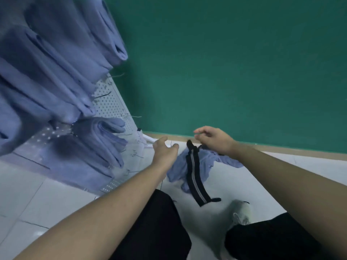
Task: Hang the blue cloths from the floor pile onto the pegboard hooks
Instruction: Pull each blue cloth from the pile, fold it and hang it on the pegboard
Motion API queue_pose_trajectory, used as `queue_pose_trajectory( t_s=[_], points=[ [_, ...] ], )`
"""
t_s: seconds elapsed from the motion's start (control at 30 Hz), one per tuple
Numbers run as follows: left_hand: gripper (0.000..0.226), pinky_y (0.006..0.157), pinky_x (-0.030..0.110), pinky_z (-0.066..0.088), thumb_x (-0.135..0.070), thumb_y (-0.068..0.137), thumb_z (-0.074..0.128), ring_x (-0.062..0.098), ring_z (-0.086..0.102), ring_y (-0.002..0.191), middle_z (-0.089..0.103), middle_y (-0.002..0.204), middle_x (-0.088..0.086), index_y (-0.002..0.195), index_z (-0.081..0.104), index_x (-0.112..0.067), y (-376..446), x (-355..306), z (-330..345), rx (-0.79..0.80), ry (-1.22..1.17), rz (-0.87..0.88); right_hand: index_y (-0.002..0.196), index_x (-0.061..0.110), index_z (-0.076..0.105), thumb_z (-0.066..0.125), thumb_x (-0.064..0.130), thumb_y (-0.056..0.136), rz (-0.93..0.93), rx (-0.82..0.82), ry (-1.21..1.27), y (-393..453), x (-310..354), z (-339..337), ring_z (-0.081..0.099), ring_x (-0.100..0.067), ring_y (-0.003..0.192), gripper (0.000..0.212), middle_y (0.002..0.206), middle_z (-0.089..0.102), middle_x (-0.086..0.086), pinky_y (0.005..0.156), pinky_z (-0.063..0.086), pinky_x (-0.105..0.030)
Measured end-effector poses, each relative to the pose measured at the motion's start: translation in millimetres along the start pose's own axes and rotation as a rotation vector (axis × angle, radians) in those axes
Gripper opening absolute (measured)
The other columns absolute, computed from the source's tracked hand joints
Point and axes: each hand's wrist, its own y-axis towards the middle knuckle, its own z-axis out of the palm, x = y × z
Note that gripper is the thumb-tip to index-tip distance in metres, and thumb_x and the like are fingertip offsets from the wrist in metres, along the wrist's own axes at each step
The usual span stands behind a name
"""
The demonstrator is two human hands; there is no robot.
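Currently both hands reach down toward the cloths (pixel 199 164) on the floor (pixel 62 199), beside the green wall (pixel 225 62). Left hand (pixel 164 150): fingers loosely curled, holding nothing, above the near edge of the pile. Right hand (pixel 214 138): fingers relaxed and slightly spread, empty, above the far edge. Neither hand visibly touches fabric.

Risks:
- A black strap (pixel 195 175) with a pale central stripe lies across the pile. A grasp taken through it would probably lift the strap together with a cloth.
- The crumpled layers overlap; a deep pinch could gather more than one cloth.
- Thin wire hooks (pixel 102 95) project from the pegboard (pixel 110 104). A cloth swung carelessly may snag, or dislodge cloths already hung (pixel 56 62).

Materials: the cloths are soft, matte, blue-grey, and drape in rounded folds. The pegboard is rigid, pale, evenly perforated sheet. The floor is smooth light tile. The strap appears woven and flat.
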Motion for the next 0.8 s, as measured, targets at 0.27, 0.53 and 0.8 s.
queue_pose_trajectory(
  t_s=[0.27,0.53,0.8],
  points=[
    [0.045,0.104,0.028,0.038,-0.025,0.097,0.057,0.022,0.049,0.127,0.042,0.146,0.003,0.14,0.047,-0.014,62.3,20.8,72.1,0.089,0.058,-0.084,0.112,0.023,0.063,0.055,0.027,0.102,0.205,-0.062,-0.054,9.3,-95.6,-31.0,0.062,-0.014,0.094,0.014,0.103,0.067,0.005,0.078,0.048,-0.021],
    [0.011,0.061,0.021,0.038,-0.025,0.097,0.06,0.003,0.053,0.074,0.061,0.09,-0.004,0.102,0.06,-0.015,144.0,89.4,145.7,0.262,0.263,-0.06,0.123,0.023,0.062,0.054,0.031,0.1,0.481,0.023,-0.03,70.5,-202.4,-9.9,0.066,-0.03,0.11,0.026,0.118,0.069,-0.008,0.092,0.055,-0.041],
    [0.031,0.09,0.037,0.053,-0.024,0.094,0.063,0.021,0.063,0.102,0.066,0.119,0.004,0.124,0.061,-0.017,217.5,151.8,218.9,0.409,0.47,0.027,0.117,0.015,0.067,0.057,0.02,0.098,0.645,0.022,0.143,139.5,-281.1,27.5,0.065,-0.021,0.091,0.022,0.11,0.07,-0.008,0.077,0.053,-0.031]
  ],
)
